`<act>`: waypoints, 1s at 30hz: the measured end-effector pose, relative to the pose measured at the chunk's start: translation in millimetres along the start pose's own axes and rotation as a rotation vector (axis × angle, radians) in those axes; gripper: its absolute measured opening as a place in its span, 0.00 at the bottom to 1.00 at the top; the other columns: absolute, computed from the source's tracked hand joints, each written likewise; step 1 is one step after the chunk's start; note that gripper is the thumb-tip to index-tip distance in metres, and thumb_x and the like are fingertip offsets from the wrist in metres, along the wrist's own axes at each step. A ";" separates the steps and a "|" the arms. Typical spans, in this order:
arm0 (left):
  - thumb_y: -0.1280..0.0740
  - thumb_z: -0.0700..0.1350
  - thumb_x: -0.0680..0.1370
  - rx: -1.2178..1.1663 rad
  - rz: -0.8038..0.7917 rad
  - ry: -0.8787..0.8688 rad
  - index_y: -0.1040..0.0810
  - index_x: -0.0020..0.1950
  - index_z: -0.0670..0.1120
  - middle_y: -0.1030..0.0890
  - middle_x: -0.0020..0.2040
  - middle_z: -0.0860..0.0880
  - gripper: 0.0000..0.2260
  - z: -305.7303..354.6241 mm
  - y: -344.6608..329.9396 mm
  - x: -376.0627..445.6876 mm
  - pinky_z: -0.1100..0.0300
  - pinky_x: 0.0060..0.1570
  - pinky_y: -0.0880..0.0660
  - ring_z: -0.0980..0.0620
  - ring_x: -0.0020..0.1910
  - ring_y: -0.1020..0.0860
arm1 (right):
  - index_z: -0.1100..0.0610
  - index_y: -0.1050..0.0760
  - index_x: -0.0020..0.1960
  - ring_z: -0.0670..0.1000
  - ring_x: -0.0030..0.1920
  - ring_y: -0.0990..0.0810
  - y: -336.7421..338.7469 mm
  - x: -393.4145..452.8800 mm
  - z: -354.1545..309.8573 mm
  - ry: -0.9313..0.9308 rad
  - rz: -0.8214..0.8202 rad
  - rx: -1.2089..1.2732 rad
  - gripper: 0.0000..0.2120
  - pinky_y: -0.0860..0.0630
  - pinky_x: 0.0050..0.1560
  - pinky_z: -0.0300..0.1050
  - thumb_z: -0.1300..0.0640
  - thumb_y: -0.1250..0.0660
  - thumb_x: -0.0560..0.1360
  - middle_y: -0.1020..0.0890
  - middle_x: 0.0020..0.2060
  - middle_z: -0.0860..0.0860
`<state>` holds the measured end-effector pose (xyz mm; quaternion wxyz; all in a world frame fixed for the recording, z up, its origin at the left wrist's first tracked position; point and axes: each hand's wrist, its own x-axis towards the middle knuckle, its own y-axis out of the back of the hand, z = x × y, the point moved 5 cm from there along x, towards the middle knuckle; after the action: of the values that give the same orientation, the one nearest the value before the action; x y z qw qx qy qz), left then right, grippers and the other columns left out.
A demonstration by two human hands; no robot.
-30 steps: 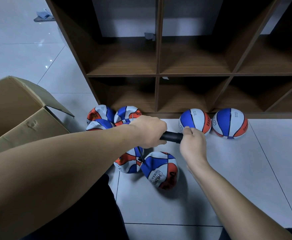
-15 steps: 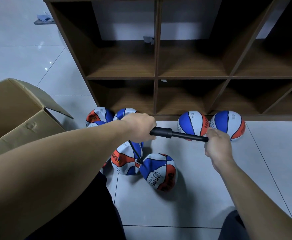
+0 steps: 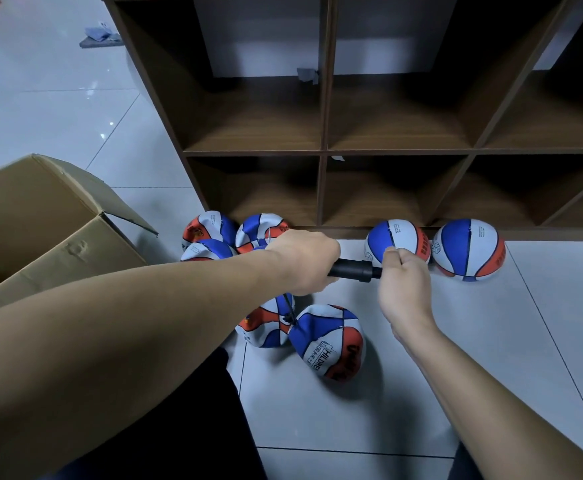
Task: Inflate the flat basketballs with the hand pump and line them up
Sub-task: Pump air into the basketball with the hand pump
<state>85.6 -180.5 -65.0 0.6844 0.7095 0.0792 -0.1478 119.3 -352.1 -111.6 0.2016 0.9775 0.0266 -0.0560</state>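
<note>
Two round balls point(image 3: 398, 244) point(image 3: 469, 249) lined up against shelf point(image 3: 324, 150) base, touching. Flat balls left: heap of three point(image 3: 210, 233) at shelf's left corner, one more point(image 3: 266, 327) in front of shelf half under arm.

Ball being filled point(image 3: 328, 341) in front of shelf, creased, far from round.

Pump point(image 3: 350, 270) above it, long axis level, roughly parallel to shelf front, handle end pointing right. Left hand point(image 3: 302, 261) wraps barrel; right hand point(image 3: 402, 282) fisted on handle, close to barrel. Thin hose point(image 3: 288, 308) drops to ball.

Seven basketballs point(image 3: 467, 250), perhaps; one pump point(image 3: 352, 270); one box point(image 3: 51, 233).
</note>
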 end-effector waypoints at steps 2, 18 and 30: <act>0.36 0.55 0.85 -0.008 0.025 -0.007 0.28 0.43 0.53 0.23 0.38 0.52 0.12 2.7 2.2 0.7 0.54 0.34 0.26 0.49 0.36 0.22 | 0.56 0.38 0.36 0.53 0.34 0.36 -2.2 -2.4 -5.8 0.027 0.006 -0.017 0.21 0.38 0.38 0.51 0.54 0.43 0.87 0.34 0.30 0.49; 0.32 0.57 0.83 -0.139 0.019 0.019 0.25 0.42 0.53 0.21 0.38 0.52 0.12 -5.4 4.9 5.5 0.56 0.32 0.29 0.51 0.36 0.22 | 0.59 0.37 0.36 0.55 0.34 0.35 29.5 20.7 -2.0 0.010 0.042 -0.078 0.18 0.37 0.37 0.51 0.55 0.42 0.85 0.34 0.31 0.53; 0.32 0.56 0.82 -0.130 -0.036 0.044 0.23 0.42 0.53 0.21 0.37 0.52 0.12 -30.0 2.1 7.3 0.54 0.36 0.25 0.50 0.36 0.21 | 0.56 0.41 0.34 0.54 0.34 0.39 54.0 29.6 10.5 -0.169 0.151 0.027 0.17 0.43 0.35 0.50 0.62 0.42 0.80 0.38 0.29 0.51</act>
<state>96.2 -151.4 -64.7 0.7245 0.6650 0.1162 -0.1389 151.7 -405.0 -103.6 0.1933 0.9712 -0.0647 -0.1233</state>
